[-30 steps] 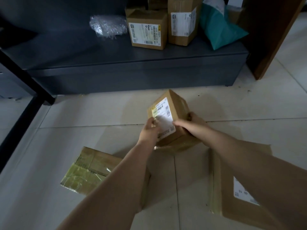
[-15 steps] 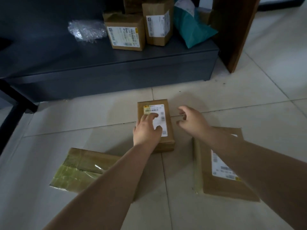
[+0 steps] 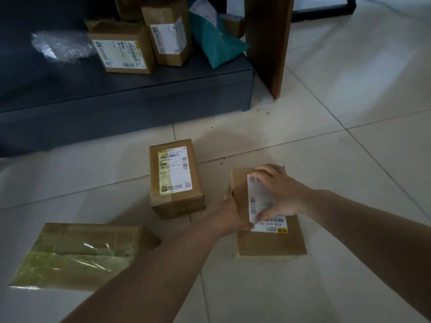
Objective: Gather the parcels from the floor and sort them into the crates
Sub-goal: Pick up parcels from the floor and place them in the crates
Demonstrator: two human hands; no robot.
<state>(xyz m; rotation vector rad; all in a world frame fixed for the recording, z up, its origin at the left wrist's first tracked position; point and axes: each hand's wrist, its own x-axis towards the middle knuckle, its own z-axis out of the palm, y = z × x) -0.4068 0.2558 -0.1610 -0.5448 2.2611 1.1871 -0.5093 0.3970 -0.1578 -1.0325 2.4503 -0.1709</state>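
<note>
Three cardboard parcels lie on the tiled floor. A small labelled box [image 3: 175,180] sits in the middle with nobody touching it. A larger box [image 3: 77,255] wrapped in yellowish tape lies at the lower left, partly behind my left forearm. To the right is a flat brown parcel [image 3: 270,241] with a white label. My left hand [image 3: 233,213] grips its left edge. My right hand [image 3: 278,194] lies over its top, fingers curled at the far edge and thumb on the label. No crate is in view.
A low dark grey platform [image 3: 140,99] runs along the back. It carries several labelled boxes [image 3: 121,50], a teal mailer bag [image 3: 214,43] and a wad of bubble wrap [image 3: 60,46]. A brown wooden panel [image 3: 268,43] stands at its right end.
The small box has been set down label-up on the floor and released. Both hands have moved right onto the flat parcel and taken hold of it.
</note>
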